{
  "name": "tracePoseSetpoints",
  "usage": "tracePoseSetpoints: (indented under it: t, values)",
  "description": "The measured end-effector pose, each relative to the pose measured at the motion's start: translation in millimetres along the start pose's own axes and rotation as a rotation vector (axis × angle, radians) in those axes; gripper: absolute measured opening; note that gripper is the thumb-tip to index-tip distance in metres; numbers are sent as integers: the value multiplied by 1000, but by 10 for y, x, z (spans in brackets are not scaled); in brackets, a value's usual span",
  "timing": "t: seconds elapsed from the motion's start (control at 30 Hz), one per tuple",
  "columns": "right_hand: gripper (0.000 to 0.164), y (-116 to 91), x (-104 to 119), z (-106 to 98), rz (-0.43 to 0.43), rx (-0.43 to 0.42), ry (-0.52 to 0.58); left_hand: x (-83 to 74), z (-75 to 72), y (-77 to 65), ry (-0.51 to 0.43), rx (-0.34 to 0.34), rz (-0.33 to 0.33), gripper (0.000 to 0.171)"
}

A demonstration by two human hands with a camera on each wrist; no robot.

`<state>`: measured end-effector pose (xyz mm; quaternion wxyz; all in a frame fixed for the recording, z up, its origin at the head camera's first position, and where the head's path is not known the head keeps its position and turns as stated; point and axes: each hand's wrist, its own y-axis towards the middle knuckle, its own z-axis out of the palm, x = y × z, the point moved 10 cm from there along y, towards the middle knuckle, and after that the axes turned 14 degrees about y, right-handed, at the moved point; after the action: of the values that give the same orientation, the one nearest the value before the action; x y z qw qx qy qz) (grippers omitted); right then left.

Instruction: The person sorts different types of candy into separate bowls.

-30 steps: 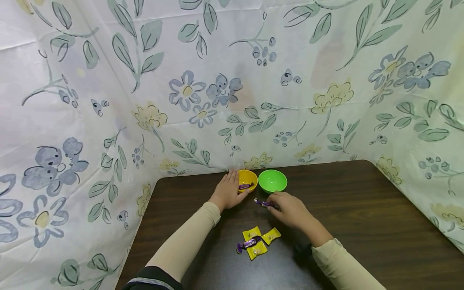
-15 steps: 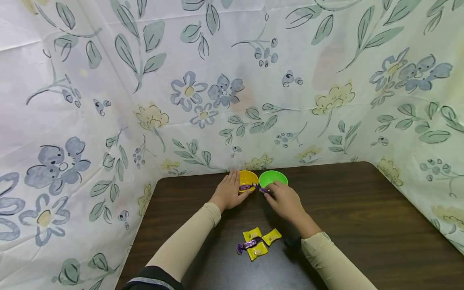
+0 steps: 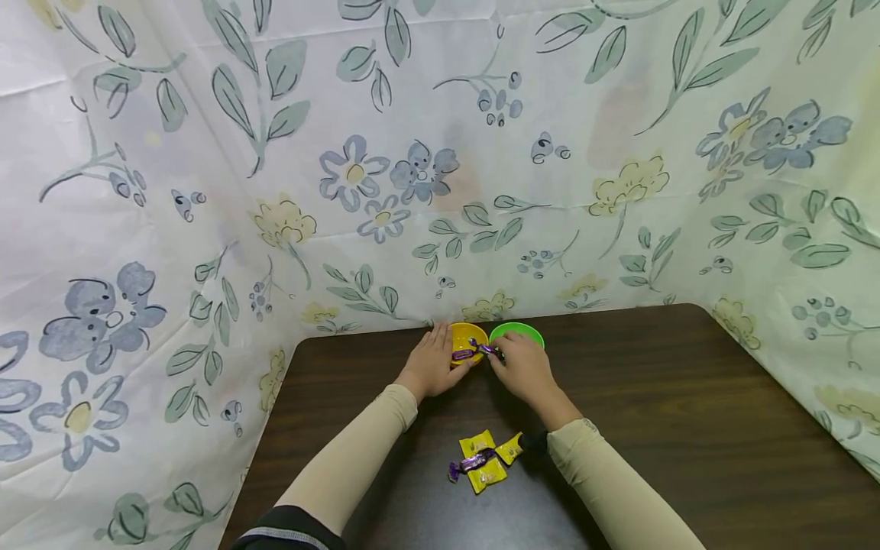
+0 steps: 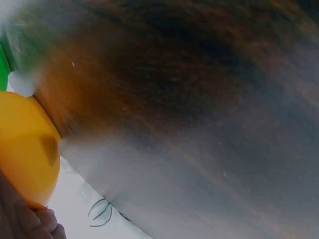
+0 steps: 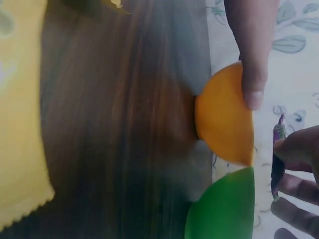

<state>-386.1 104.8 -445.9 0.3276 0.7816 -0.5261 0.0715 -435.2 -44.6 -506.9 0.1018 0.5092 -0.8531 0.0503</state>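
Note:
My left hand lies along the left side of the orange bowl, fingers straight, thumb at its near rim. In the right wrist view that thumb touches the outside of the orange bowl. One purple wrapped candy is in this bowl. My right hand pinches another purple wrapped candy between thumb and fingers, above the rims where the two bowls meet. Partly behind the right hand stands the green bowl; its inside is mostly hidden.
Nearer on the dark wooden table, a purple wrapped candy lies across a yellow packet, with a smaller yellow packet beside it. A floral cloth hangs behind the table.
My right hand has carried its purple candy up and leftward from the table in front of the bowls to the orange bowl's right rim. The left hand has stayed in place.

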Motion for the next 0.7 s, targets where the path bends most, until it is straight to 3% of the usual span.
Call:
tracePoseSetpoints:
  t: [0.37, 0.7]
  values:
    - [17, 159, 6, 181, 15, 65, -49, 14, 35, -3, 3, -6, 4, 97]
    - [24, 239, 38, 297, -71, 114, -4, 5, -19, 8, 1, -18, 14, 98]
